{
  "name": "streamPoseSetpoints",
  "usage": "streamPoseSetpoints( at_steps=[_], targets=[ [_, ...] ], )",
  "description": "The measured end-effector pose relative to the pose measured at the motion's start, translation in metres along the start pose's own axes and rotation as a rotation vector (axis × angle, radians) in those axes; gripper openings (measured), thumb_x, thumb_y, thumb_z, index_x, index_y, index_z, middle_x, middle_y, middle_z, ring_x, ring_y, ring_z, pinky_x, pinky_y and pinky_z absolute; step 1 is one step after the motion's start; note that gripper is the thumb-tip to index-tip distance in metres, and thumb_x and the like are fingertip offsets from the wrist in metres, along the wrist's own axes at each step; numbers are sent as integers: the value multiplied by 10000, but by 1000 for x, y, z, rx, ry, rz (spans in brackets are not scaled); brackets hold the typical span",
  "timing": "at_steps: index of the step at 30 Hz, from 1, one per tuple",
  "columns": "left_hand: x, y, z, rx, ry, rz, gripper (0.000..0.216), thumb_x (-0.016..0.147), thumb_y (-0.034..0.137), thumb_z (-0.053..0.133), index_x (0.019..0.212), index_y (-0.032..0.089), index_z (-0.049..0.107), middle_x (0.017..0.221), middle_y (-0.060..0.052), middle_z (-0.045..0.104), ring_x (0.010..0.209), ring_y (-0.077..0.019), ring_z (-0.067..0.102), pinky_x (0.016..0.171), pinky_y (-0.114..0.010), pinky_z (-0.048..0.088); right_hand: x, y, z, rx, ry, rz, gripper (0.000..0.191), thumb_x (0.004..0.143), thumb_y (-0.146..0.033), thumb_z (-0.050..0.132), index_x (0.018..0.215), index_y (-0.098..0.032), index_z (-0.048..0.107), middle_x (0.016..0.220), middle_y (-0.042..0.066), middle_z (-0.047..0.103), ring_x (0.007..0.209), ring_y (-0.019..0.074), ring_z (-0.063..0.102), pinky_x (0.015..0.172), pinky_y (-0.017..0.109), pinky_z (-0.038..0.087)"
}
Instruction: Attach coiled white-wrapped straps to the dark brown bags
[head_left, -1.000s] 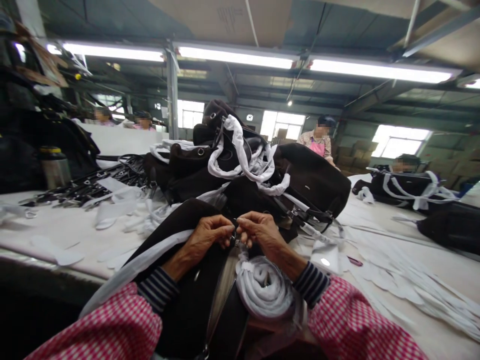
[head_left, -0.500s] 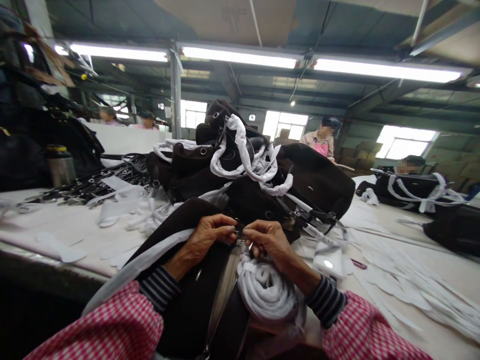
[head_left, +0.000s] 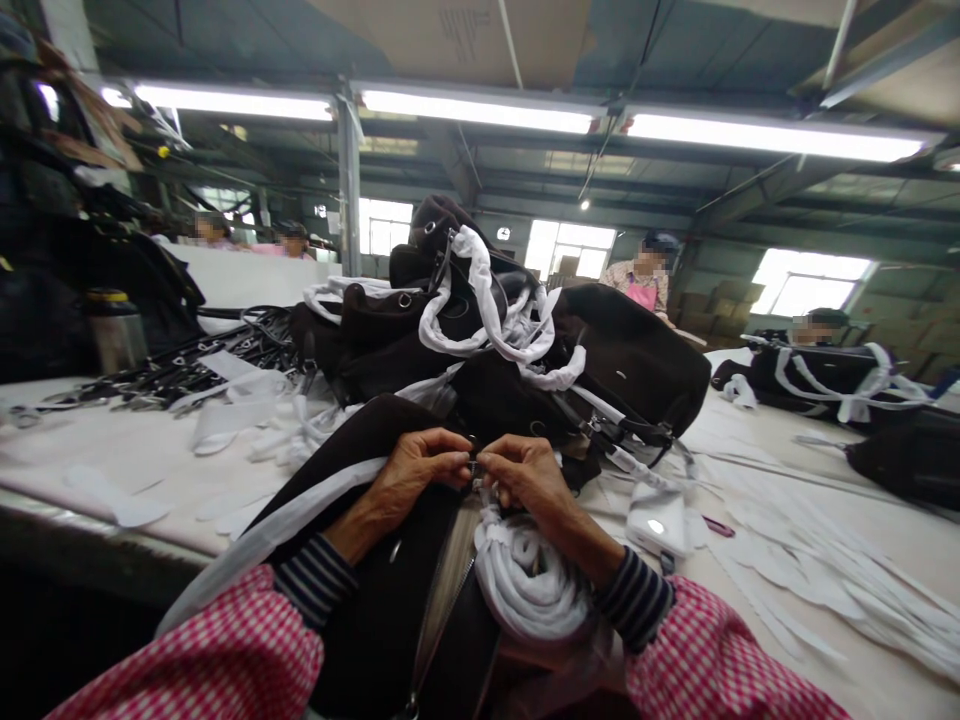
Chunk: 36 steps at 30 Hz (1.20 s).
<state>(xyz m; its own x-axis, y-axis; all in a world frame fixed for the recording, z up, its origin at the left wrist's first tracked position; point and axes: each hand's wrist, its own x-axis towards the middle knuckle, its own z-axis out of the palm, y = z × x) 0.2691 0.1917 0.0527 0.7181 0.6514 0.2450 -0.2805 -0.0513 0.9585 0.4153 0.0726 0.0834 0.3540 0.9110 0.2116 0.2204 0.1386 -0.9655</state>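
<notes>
The left hand point(head_left: 416, 470) pinches a small silvery metal fitting point(head_left: 474, 467); the right hand point(head_left: 532, 485) is pinched close beside it, its hold unclear. The dark brown fabric bag point(head_left: 375, 575) beneath lies at the near edge of the white surface point(head_left: 45, 445).

A pale table point(head_left: 37, 460) bears a heap of dark bags point(head_left: 637, 355), a tangle of black straps point(head_left: 191, 368), loose white strips point(head_left: 840, 575), a white case point(head_left: 658, 525) and a pink clip point(head_left: 718, 526).
</notes>
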Motion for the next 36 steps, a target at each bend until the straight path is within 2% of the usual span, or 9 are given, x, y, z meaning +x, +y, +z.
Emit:
streamPoseSetpoints(
  at_steps=[3, 9, 16, 21, 30, 36],
  targets=[
    [0, 1, 0, -3, -2, 1, 397, 725, 345, 875, 1000, 92, 742, 791, -75, 764, 718, -176, 721, 689, -275, 602, 1, 1, 2, -1, -69, 4, 254, 718, -384, 724, 718, -131, 701, 581, 15, 664, 357, 72, 475, 348, 181, 334],
    [-3, 6, 4, 69, -74, -16, 373, 743, 379, 855, 960, 92, 755, 836, -90, 768, 742, -175, 719, 692, -261, 584, 8, 5, 6, 13, 21, -22, 209, 697, -347, 705, 666, -147, 655, 534, -3, 632, 337, 74, 456, 331, 181, 320],
    [-4, 7, 5, 146, -81, -2, 368, 774, 440, 820, 854, 94, 725, 710, -52, 712, 600, -133, 645, 574, -226, 516, 3, 3, 3, 48, 14, -9, 275, 718, -402, 744, 728, -137, 671, 567, 6, 654, 355, 68, 469, 337, 169, 299],
    [-4, 6, 4, 147, -74, 47, 337, 800, 435, 795, 807, 118, 681, 600, 13, 619, 508, -90, 545, 495, -191, 415, 1, 7, 0, 135, 15, 17, 379, 745, -499, 785, 767, -136, 680, 563, -16, 623, 356, 50, 439, 329, 160, 270],
    [-6, 8, 4, 192, -116, 56, 308, 812, 417, 768, 799, 122, 681, 589, 5, 607, 507, -100, 530, 501, -206, 391, 5, 7, 3, 171, -20, 69, 460, 679, -543, 851, 657, -139, 632, 541, -7, 608, 355, 42, 417, 332, 165, 230],
    [-5, 5, 4, 191, -114, 74, 306, 800, 412, 768, 798, 122, 673, 597, 9, 603, 505, -102, 533, 495, -209, 391, 8, 16, 2, 155, -58, 70, 469, 695, -552, 849, 654, -137, 633, 523, -5, 604, 350, 36, 392, 339, 168, 212]
  ],
)
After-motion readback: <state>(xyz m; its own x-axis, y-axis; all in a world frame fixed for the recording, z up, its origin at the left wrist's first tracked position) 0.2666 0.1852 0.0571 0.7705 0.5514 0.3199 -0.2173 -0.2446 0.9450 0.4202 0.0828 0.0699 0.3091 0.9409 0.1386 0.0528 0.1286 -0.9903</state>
